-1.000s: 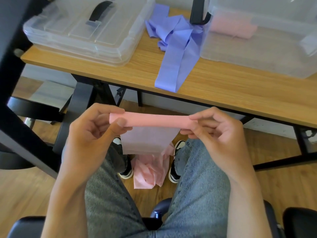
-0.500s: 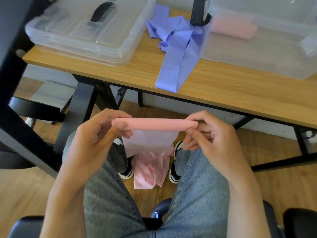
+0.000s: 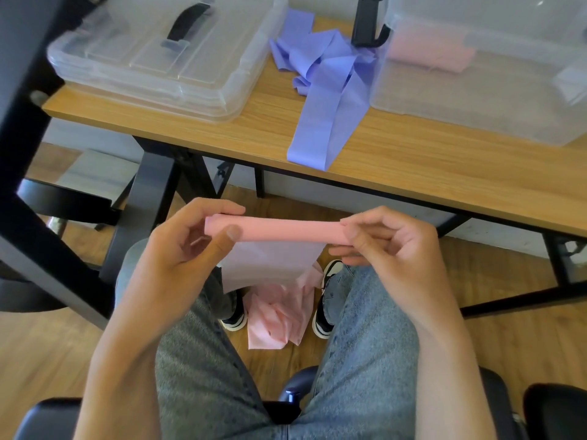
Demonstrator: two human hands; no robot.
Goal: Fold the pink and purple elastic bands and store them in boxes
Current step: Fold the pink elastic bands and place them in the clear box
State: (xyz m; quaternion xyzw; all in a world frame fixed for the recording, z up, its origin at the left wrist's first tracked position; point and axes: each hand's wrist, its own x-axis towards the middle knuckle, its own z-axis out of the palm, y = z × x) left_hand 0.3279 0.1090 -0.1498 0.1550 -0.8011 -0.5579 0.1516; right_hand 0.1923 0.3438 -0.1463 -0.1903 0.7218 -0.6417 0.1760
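A pink elastic band (image 3: 279,230) is folded into a flat strip held level above my knees. My left hand (image 3: 178,249) pinches its left end between thumb and fingers. My right hand (image 3: 390,246) pinches its right end. The loose tail of the band hangs down between my legs and bunches on the floor. A purple elastic band (image 3: 324,87) lies crumpled on the wooden table (image 3: 413,173), its end reaching the front edge. An open clear box (image 3: 476,100) at the right holds a folded pink band (image 3: 428,52).
A closed clear box (image 3: 165,55) with a black handle sits at the table's left. A black clamp (image 3: 365,23) stands between the boxes. Black table legs and a black frame are at the left. I sit on a black chair.
Both hands have shifted their pinch along the folded strip and raised it slightly; the fold stays flat between them. The purple band and the boxes have not moved.
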